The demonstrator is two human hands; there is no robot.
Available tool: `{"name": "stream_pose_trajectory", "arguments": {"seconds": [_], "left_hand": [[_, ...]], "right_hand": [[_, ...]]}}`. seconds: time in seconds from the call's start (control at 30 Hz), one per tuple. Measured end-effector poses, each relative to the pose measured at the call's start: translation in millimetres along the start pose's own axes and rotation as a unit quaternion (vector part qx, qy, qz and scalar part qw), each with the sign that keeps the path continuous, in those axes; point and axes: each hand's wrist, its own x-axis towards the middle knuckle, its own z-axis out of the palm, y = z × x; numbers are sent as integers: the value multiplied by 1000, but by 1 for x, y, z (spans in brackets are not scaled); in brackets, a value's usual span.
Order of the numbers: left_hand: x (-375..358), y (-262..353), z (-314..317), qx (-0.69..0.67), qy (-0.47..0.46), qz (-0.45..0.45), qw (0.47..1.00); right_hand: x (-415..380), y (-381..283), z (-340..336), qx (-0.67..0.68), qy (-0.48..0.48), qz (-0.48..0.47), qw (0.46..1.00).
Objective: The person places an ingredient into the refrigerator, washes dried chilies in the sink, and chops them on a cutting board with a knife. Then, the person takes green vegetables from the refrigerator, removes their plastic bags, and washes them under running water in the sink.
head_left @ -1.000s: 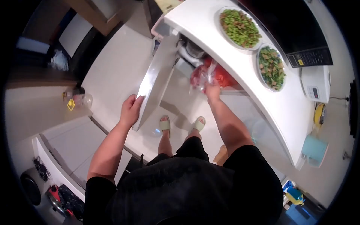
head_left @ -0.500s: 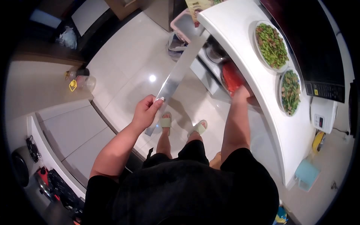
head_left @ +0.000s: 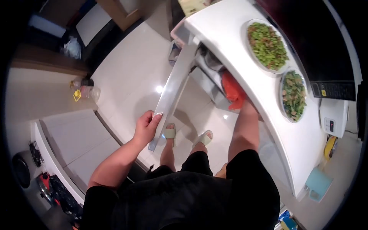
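Observation:
My left hand (head_left: 146,126) grips the near end of a long silver-edged cabinet door (head_left: 170,90), thumb on top. The door stands swung out from the counter's corner over the floor. My right arm reaches down under the counter, and the right hand (head_left: 248,107) is mostly hidden beneath the counter edge, beside a red plastic bag (head_left: 232,90). Whether its fingers hold the bag cannot be made out. Next to the bag, a pot-like metal vessel (head_left: 213,61) sits inside the cabinet, partly covered by the counter.
On the white counter (head_left: 226,27) stand a plate of chopped greens (head_left: 267,46) and a plate of leafy greens (head_left: 294,96). A microwave (head_left: 306,42) is behind them. Bottles (head_left: 87,92) stand on the floor by the left wall; a light-blue container (head_left: 319,184) is at right.
The view has shifted slightly, and the counter and plates appear further left. The red bag's loose end now hangs further out near my right wrist. My left hand still grips the door.

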Motion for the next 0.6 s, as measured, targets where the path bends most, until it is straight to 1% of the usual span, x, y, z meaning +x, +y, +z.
{"name": "stream_pose_trajectory", "arguments": {"seconds": [0.03, 0.07, 0.1, 0.13, 0.17, 0.2, 0.23, 0.27, 0.3, 0.33, 0.37, 0.43, 0.5, 0.53, 0.57, 0.6], "left_hand": [[-2, -1, 5, 13, 0, 21, 1000], [-5, 2, 11, 26, 6, 24, 999], [-8, 6, 18, 38, 10, 28, 999], [-12, 7, 25, 50, 12, 33, 998], [-6, -6, 37, 71, 14, 70, 995], [-15, -9, 50, 96, 35, 99, 990], [-22, 3, 63, 97, 30, 98, 990], [-26, 12, 74, 165, 26, 110, 980], [-28, 11, 88, 140, 18, 106, 984], [-27, 9, 102, 117, 8, 99, 988], [-26, 10, 116, 99, -16, 77, 992], [-21, 15, 147, 64, -71, 33, 995], [-10, 24, 180, -5, -115, 25, 993], [-2, 24, 198, -39, -137, 16, 990], [10, 18, 213, -68, -157, 13, 985], [10, 27, 222, -39, -175, -20, 984]], "right_hand": [[-10, -3, -5, 79, -9, 25, 997], [-24, -6, -11, 259, -42, 102, 959], [-41, -8, -18, 449, -61, 203, 868], [-65, -6, -23, 491, -104, 212, 839], [-98, 5, -28, 121, -152, -34, 980], [-132, 15, -34, -277, -12, -244, 929], [-158, 31, -44, -158, -98, -241, 953], [-187, 32, -64, -135, -117, -232, 956], [-212, 38, -89, -79, -165, -217, 959], [-234, 43, -116, -68, -212, -175, 959], [-257, 52, -144, -72, -193, -135, 969], [-287, 107, -186, -47, -250, -61, 965], [-294, 137, -243, -99, -291, 10, 951], [-297, 149, -275, -133, -280, -2, 951], [-299, 162, -304, -114, -241, -25, 963], [-297, 158, -336, -44, -238, 104, 965]]}}
